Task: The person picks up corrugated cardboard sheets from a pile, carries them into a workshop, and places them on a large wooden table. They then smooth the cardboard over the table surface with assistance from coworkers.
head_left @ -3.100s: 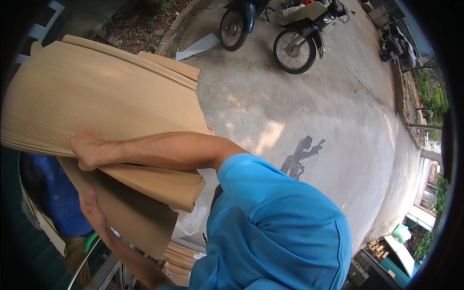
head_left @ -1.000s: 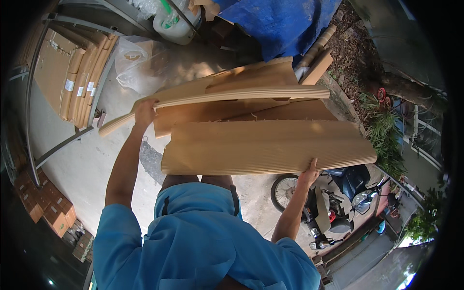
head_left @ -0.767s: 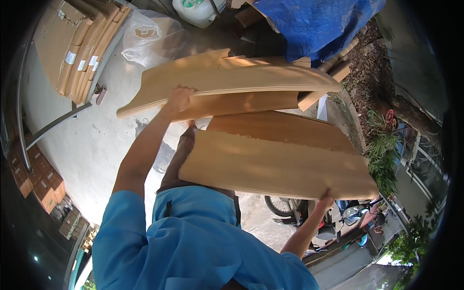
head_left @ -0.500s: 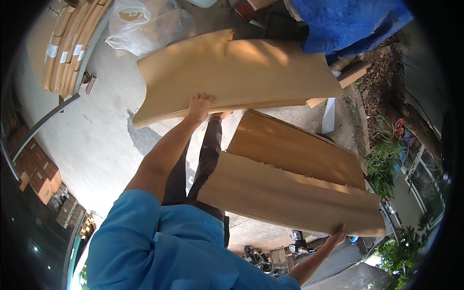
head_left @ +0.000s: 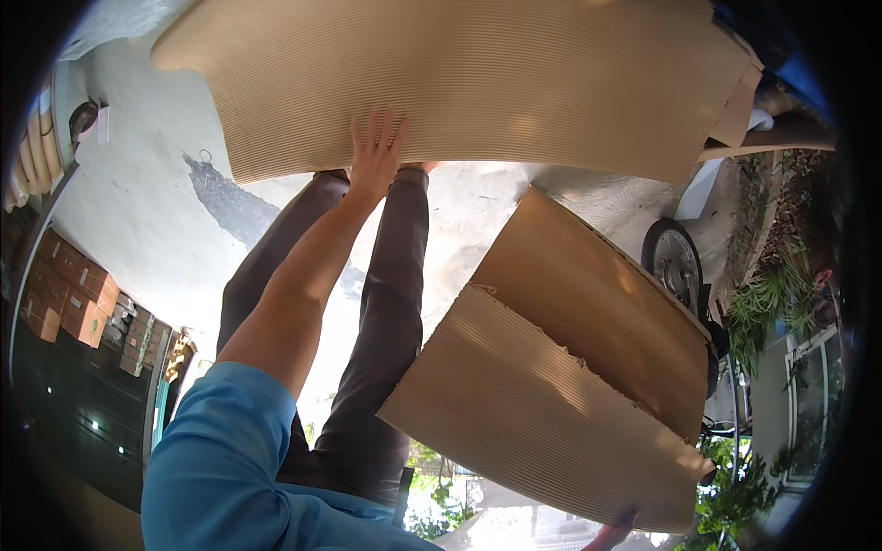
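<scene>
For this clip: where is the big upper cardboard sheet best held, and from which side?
Along its long near edge, from underneath. The upper sheet is wide, thin and bowed, so it sags unless held up. The left hand already lies flat against it at mid-edge; a second grip toward the right end would likely steady it.

free: bare concrete (head_left: 156, 220) at left | blocked: 2 cardboard sheets (head_left: 478, 83), wheel (head_left: 675, 262) probably near

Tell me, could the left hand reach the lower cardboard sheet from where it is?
Probably yes. The left hand lies flat on the upper cardboard sheet; nothing lies between it and the lower cardboard sheet, though it would have to let go.
</scene>
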A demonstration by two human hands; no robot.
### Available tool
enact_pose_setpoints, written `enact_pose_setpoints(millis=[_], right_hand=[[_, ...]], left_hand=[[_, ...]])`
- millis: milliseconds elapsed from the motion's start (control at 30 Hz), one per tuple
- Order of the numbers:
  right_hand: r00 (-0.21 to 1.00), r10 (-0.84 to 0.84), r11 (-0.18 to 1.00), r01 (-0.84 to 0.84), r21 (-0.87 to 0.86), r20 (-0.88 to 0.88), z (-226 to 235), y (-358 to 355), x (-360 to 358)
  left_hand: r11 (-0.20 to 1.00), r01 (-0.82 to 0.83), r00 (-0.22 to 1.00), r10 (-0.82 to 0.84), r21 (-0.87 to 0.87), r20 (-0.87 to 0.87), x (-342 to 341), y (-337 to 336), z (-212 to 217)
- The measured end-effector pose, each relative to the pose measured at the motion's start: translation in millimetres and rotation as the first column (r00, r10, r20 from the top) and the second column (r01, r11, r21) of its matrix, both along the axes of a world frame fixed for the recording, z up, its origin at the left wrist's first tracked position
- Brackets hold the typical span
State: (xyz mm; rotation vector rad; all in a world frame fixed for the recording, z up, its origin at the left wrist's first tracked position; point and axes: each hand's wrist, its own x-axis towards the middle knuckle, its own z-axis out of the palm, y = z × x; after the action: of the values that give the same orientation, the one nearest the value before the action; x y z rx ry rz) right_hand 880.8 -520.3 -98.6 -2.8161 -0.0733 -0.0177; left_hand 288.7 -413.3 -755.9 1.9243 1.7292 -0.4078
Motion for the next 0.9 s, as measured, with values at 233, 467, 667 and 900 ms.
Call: enact_pose_setpoints(millis=[233, 467, 667, 900], right_hand=[[1.0, -0.014, 0.999, 0.013, -0.033, -0.01, 11, -15, -15], [0.999, 0.03, 0.98, -0.026, 0.199, -0.017, 12, -31, 16], [0.997, 0.046, 0.943, -0.066, 0.325, 0.07, 4, 23, 76], [0.891, 0.378, 0.855, -0.44, 0.274, 0.25, 66, 145, 116]], left_hand=[[0.988, 0.079, 0.997, -0.079, 0.132, -0.003, -23, 27, -46], [0.989, 0.126, 0.944, -0.094, -0.082, 0.315, -94, 146, 118], [0.979, 0.06, 0.941, 0.01, -0.194, 0.339, -143, 219, 389], [0.983, 0.078, 0.946, -0.021, -0.166, 0.323, -144, 123, 612]])
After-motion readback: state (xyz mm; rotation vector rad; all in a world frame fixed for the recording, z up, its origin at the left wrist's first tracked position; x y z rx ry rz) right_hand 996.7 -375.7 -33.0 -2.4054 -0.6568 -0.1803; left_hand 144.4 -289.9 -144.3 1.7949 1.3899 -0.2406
